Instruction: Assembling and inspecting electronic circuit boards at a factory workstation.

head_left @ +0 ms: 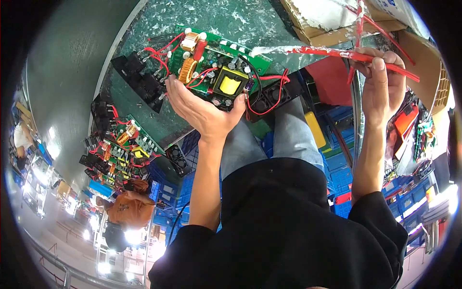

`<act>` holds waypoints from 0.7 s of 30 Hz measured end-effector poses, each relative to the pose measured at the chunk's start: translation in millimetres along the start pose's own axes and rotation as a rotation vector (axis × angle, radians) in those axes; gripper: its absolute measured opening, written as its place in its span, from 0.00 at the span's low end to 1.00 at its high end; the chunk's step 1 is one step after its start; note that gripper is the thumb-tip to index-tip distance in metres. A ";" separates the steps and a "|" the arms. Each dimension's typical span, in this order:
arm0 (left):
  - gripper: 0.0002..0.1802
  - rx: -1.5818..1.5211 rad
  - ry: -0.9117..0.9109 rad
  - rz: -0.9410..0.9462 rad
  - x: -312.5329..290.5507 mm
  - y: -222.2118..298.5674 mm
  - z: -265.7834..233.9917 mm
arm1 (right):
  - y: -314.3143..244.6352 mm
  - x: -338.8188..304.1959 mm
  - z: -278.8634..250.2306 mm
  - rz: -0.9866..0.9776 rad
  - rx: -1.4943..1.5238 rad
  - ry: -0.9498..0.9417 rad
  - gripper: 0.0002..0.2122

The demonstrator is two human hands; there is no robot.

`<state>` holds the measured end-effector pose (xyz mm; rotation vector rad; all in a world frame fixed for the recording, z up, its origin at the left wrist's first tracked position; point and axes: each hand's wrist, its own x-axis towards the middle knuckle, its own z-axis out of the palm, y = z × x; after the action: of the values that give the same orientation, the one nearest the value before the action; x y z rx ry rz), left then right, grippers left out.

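A green circuit board with copper coils, a yellow-cored transformer and red wires lies tilted in front of me. My left hand grips its near edge, the thumb by the transformer and the fingers by a coil. Black plug sockets hang on wires at its left, and a black fan panel sits at its right. Between the fingers of my right hand is a thin red stick. White paste coats the stick's far end, which points left over the board's right corner.
A cardboard box with white paste and more red sticks stands at the far right. More wired boards are on the left by the grey belt. Blue crates sit below; a person in orange works nearby.
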<state>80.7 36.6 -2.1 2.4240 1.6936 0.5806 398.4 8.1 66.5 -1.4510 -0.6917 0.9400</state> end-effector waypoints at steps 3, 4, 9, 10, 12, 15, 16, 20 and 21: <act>0.63 -0.003 0.003 -0.001 -0.7 -0.2 0.3 | 2.4 -0.5 2.4 0.008 0.008 -0.005 0.07; 0.63 -0.007 0.005 0.000 -0.7 -0.2 0.4 | 3.6 -0.9 2.7 0.015 0.003 -0.017 0.06; 0.63 -0.019 0.006 -0.007 -0.1 -0.9 0.7 | -0.8 1.0 0.6 0.004 -0.033 0.008 0.06; 0.63 -0.016 0.008 -0.003 0.0 -1.2 0.6 | -1.2 1.0 0.1 -0.011 -0.022 0.020 0.07; 0.64 -0.014 0.010 0.002 0.2 -1.2 1.6 | 1.2 0.1 0.8 -0.004 -0.006 0.002 0.06; 0.64 -0.013 0.009 -0.008 0.4 -1.3 2.2 | 2.0 0.4 0.3 0.008 0.004 -0.024 0.06; 0.64 -0.017 0.006 -0.008 0.9 -1.1 2.1 | 1.6 0.6 -0.1 0.012 -0.003 -0.031 0.06; 0.64 -0.014 -0.001 -0.008 1.3 1.6 -0.4 | -8.7 -3.3 -5.7 -0.073 0.089 0.022 0.05; 0.64 -0.009 0.008 -0.007 1.1 2.3 -1.7 | -12.0 -3.2 -9.8 -0.110 0.190 0.002 0.06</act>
<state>82.4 36.6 0.5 2.4125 1.6979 0.5957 406.6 1.8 78.4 -1.2347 -0.6554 0.8941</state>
